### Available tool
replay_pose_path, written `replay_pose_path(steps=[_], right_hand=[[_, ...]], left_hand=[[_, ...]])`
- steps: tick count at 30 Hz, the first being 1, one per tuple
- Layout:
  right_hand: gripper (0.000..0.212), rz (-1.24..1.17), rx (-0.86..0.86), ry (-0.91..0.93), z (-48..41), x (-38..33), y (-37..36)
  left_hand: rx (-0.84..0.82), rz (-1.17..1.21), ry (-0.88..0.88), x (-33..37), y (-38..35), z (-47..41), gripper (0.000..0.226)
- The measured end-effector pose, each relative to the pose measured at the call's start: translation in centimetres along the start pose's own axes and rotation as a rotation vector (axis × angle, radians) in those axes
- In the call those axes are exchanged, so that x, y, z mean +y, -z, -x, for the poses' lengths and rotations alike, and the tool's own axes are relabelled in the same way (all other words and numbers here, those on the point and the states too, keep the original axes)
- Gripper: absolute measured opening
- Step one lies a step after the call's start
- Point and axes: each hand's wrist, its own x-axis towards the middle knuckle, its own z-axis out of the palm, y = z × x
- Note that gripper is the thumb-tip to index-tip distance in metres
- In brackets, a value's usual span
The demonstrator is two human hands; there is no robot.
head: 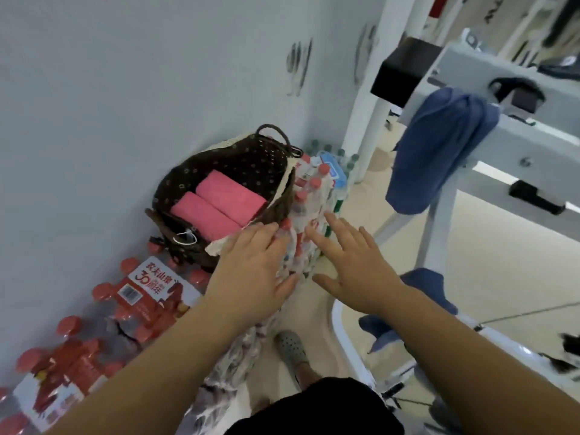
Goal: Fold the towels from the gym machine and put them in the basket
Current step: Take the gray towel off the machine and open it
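Head view: left hand [251,271] and right hand [354,268] outstretched, fingers spread, beside basket [175,183]

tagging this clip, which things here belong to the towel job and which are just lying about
Job: basket, pink folded towels inside it, blue towel draped on the gym machine, second blue towel lower down.
Lying about: packs of red-capped water bottles, blue packet on the far bottles.
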Motion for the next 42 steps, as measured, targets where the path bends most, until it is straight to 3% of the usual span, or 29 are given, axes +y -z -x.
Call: replay_pose_path(steps=[9,14,20,25,28,31,36,42], right_hand=[[0.085,0.032,-0.213,-0.524,15.1,4.9,-5.5],[0.092,0.012,-0.152,-0.717,19.8,7.3,-7.6],[0.081,-0.002,0.028,-0.804,25.0,9.7,-9.3],[0.082,-0.026,-0.013,-0.796,28.2,10.4,-11.1],[0.076,-0.013,-0.019,-0.763,28.7,10.2,-11.9],[0.074,-0.027,0.016,-0.761,28.6,10.2,-12.0],[0.072,-0.09,-0.009,-0.725,28.7,10.3,-11.7],[0.053,-0.232,0.316,-0.592,27.4,9.9,-10.6]], left_hand=[[-0.387,0.101,-0.216,9.4,-6.6,0.7,0.071],[-0.484,0.134,-0.281,13.8,-9.4,-0.3,0.064],[-0.607,0.214,-0.359,20.3,-12.3,-1.2,0.056],[-0.716,0.492,-0.209,24.8,-15.1,-0.5,0.052],[-0.641,0.631,0.021,26.4,-17.3,0.2,0.037],[-0.489,0.667,0.1,27.2,-18.4,0.6,0.014],[-0.341,0.742,0.125,28.3,-18.5,0.7,0.024],[-0.277,0.797,0.069,27.4,-16.3,2.1,0.024]])
